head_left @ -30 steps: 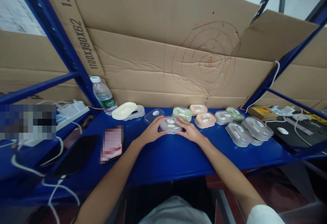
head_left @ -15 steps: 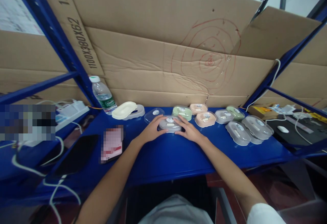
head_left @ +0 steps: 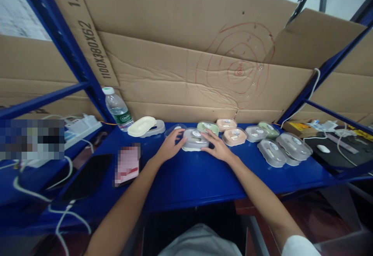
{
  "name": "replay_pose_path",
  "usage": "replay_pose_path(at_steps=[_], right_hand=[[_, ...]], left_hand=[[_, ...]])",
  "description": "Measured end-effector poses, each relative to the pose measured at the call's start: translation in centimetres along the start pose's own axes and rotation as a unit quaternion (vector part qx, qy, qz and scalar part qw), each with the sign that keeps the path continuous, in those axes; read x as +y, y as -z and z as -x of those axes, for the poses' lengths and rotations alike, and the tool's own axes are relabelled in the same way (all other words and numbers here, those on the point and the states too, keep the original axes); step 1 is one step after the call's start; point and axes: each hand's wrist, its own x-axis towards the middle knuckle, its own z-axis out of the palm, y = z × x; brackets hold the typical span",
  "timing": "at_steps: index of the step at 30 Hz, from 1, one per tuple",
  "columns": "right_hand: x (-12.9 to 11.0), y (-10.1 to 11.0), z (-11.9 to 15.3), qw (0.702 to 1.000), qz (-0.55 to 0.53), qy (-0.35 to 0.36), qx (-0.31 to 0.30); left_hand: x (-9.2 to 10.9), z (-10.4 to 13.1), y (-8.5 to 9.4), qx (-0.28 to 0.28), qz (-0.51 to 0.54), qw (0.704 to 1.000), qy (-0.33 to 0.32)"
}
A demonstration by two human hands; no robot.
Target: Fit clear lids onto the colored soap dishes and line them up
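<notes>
A grey soap box (head_left: 196,141) with a clear lid and a round white sticker sits near the middle of the blue table, its pale lower edge showing at the front. My left hand (head_left: 171,146) is at its left side, fingers curved against the rim. From the right, my right hand (head_left: 219,147) grips it with the fingers on top and the thumb at the front edge. Just behind my left fingers lies a loose clear lid (head_left: 168,131), partly hidden. A green soap box (head_left: 212,127) stands right behind the held one.
Peach soap boxes (head_left: 234,137) and several grey ones (head_left: 271,153) stand to the right. A cream tray (head_left: 142,127) leans on a grey piece (head_left: 157,128) at left, beside a water bottle (head_left: 119,110). Phones (head_left: 127,164) and white cables lie left; cardboard (head_left: 163,65) walls the back.
The soap box has shifted slightly right, and its top looks raised, with more of the pale lower edge showing. My left hand has drawn a little left and its fingers have moved off the top.
</notes>
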Motion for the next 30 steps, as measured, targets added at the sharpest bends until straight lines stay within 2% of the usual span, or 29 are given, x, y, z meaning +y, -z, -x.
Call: replay_pose_path(at_steps=[8,13,18,23,26,30], right_hand=[[0.5,-0.8,0.2,0.999,0.001,-0.006,-0.038],[0.2,-0.3,0.2,0.999,-0.007,0.004,-0.054],[0.1,-0.5,0.3,0.997,-0.006,0.011,-0.074],[0.5,-1.2,0.3,0.996,-0.012,-0.008,-0.084],[0.7,-1.3,0.3,0.998,-0.018,-0.010,-0.056],[0.2,-0.6,0.2,0.999,-0.013,0.026,0.026]], left_hand=[[-0.8,0.8,-0.4,-0.106,-0.013,0.994,-0.004],[-1.1,0.8,-0.2,-0.134,-0.033,0.990,-0.009],[-1.5,0.8,-0.3,-0.138,-0.030,0.990,-0.005],[-1.5,0.8,-0.3,-0.119,-0.009,0.993,-0.001],[-1.3,0.6,-0.2,-0.106,0.018,0.994,0.001],[-0.3,0.3,-0.4,-0.074,0.043,0.996,-0.012]])
